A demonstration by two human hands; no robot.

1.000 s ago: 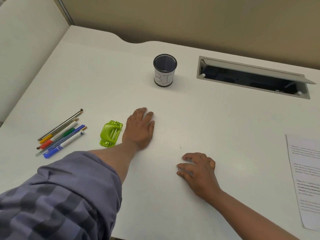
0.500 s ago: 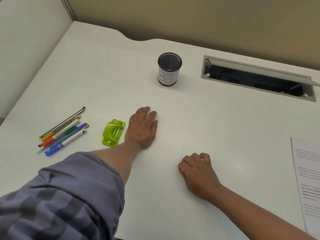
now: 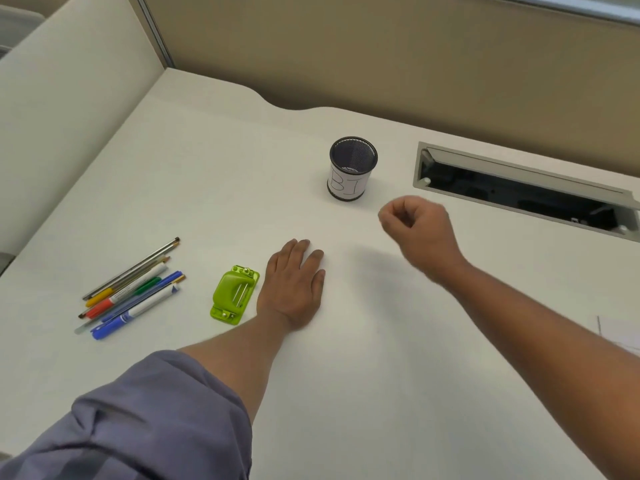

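Note:
My left hand (image 3: 294, 289) lies flat on the white desk (image 3: 381, 375), fingers straight, just right of a small green hole punch (image 3: 233, 295). My right hand (image 3: 419, 233) hovers above the desk with its fingers curled and nothing in it, a little to the right of and nearer than a black mesh pen cup (image 3: 351, 169) wrapped in white paper marked "BI". The cup stands upright and looks empty. A bunch of several pens and pencils (image 3: 130, 292) lies at the left of the desk.
A cable slot with its lid raised (image 3: 519, 188) is set into the desk at the back right. A printed sheet (image 3: 623, 336) shows at the right edge. Beige partition walls close off the back and left.
My right hand has lifted off the desk and moved forward toward the pen cup, fingers curled. My left hand has stayed flat in place. The view has shifted to the left.

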